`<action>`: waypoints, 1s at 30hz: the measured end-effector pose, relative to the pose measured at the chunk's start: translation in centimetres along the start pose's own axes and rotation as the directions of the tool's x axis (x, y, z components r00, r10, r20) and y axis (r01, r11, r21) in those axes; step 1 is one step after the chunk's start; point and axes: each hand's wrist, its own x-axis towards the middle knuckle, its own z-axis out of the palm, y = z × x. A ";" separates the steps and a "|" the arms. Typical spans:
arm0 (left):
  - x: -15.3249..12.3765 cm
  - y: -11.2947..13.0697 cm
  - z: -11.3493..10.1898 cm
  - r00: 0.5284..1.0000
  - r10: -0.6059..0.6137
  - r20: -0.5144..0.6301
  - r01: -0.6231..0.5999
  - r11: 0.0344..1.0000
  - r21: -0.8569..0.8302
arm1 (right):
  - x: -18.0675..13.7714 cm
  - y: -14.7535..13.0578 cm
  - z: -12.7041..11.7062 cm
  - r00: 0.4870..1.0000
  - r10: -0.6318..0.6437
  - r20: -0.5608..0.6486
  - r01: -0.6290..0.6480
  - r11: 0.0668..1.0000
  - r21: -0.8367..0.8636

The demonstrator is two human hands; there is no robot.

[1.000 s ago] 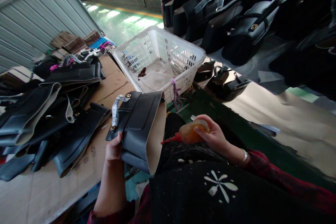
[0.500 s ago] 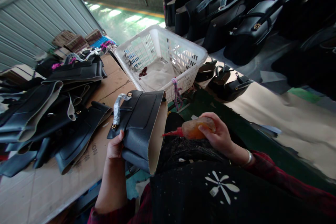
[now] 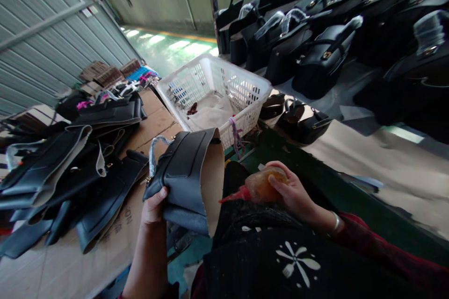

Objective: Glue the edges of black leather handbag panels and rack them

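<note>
My left hand [image 3: 153, 206] grips the lower edge of a curved black leather bag panel [image 3: 185, 173] with a tan inner lining and a wrapped handle at its upper left. My right hand [image 3: 288, 191] is closed round an orange squeeze bottle [image 3: 261, 185] with a red nozzle. The nozzle points left at the panel's tan lining edge, just short of touching it. Both hands are over my lap, above a black apron [image 3: 280, 257] with a white flower mark.
A pile of black bag panels [image 3: 66, 168] lies on a cardboard-covered table [image 3: 150, 121] at left. A white plastic basket [image 3: 215, 86] stands ahead. Finished black handbags [image 3: 322, 56] line a shelf at upper right, with more bags [image 3: 301, 119] lying below it.
The view has tilted up a little. The panel has turned slightly in my left hand, showing more of its tan lining. The bottle nozzle stays close to the lining edge.
</note>
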 end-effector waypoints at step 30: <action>2.3 -1.7 2.1 0.986 0.153 0.067 -0.158 0.984 0.078 | 9.2 1.5 0.1 0.979 -0.205 -0.013 0.200 0.968 -0.150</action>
